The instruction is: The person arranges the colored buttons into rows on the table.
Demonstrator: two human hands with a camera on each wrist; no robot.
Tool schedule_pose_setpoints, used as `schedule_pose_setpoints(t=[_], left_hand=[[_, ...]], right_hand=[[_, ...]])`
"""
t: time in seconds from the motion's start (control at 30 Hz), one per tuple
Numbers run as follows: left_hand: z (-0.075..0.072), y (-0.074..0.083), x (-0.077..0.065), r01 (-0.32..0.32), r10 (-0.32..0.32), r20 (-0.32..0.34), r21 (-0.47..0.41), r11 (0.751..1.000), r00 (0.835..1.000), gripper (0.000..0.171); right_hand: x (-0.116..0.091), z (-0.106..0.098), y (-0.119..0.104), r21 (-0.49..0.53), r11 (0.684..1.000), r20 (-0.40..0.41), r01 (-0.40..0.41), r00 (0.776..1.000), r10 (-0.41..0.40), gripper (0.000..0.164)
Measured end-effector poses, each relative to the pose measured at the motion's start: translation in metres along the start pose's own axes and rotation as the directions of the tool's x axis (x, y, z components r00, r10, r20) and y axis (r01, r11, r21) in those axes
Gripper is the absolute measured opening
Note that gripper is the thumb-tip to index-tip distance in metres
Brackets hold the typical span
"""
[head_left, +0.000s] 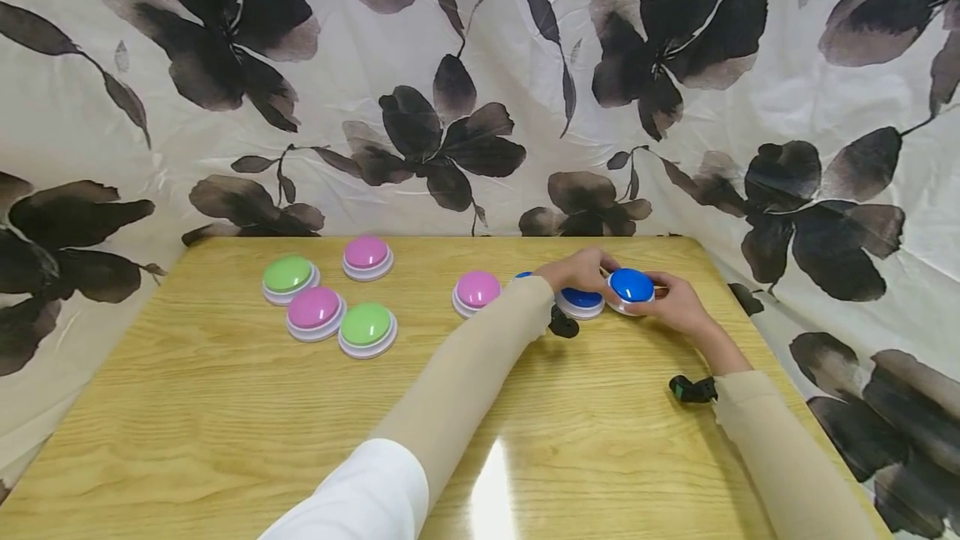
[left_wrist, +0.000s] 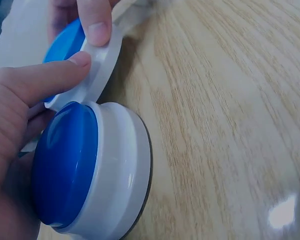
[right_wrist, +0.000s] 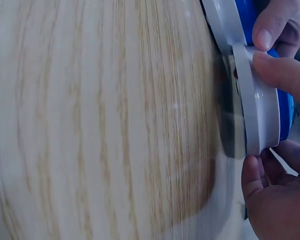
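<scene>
A blue dome push button [head_left: 632, 285] with a white base is held between both hands near the table's right edge. My left hand [head_left: 579, 268] pinches its left rim, thumb on the white base [left_wrist: 90, 80]. From the right side, my right hand [head_left: 684, 307] grips the same base. In the right wrist view, its underside is raised over the table, with a dark shadow beneath. Another blue button [head_left: 583, 302] stands on the table directly left of it, under my left hand. A third blue button [head_left: 523, 275] is mostly hidden behind the left wrist.
A pink button [head_left: 478, 290] stands left of the blue ones, partly behind the left sleeve. Farther left are two green buttons [head_left: 365, 325] and two pink buttons [head_left: 367, 254]. A floral cloth [head_left: 480, 23] hangs behind the wooden table [head_left: 225, 423].
</scene>
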State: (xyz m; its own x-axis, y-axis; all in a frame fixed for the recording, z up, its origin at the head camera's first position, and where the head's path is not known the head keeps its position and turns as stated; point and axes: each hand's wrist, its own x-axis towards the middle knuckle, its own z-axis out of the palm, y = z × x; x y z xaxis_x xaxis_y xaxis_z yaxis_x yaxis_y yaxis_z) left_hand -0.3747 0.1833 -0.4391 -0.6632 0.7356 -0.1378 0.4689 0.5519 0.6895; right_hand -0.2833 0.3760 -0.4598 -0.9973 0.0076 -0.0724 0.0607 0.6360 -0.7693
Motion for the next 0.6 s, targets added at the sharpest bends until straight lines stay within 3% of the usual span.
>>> schedule_pose_setpoints(t=[0.33, 0.6], left_hand=[[0.005, -0.010, 0.008, 0.009, -0.010, -0.016, -0.055, 0.998, 1.000, 0.071], [0.006, -0.009, 0.011, 0.008, -0.009, -0.011, -0.018, 1.000, 1.000, 0.071]], right_hand=[[0.004, 0.002, 0.006, 0.042, 0.999, -0.008, -0.027, 1.000, 0.028, 0.088], [0.005, 0.002, 0.009, 0.071, 0.994, 0.002, -0.079, 0.997, 0.079, 0.091]])
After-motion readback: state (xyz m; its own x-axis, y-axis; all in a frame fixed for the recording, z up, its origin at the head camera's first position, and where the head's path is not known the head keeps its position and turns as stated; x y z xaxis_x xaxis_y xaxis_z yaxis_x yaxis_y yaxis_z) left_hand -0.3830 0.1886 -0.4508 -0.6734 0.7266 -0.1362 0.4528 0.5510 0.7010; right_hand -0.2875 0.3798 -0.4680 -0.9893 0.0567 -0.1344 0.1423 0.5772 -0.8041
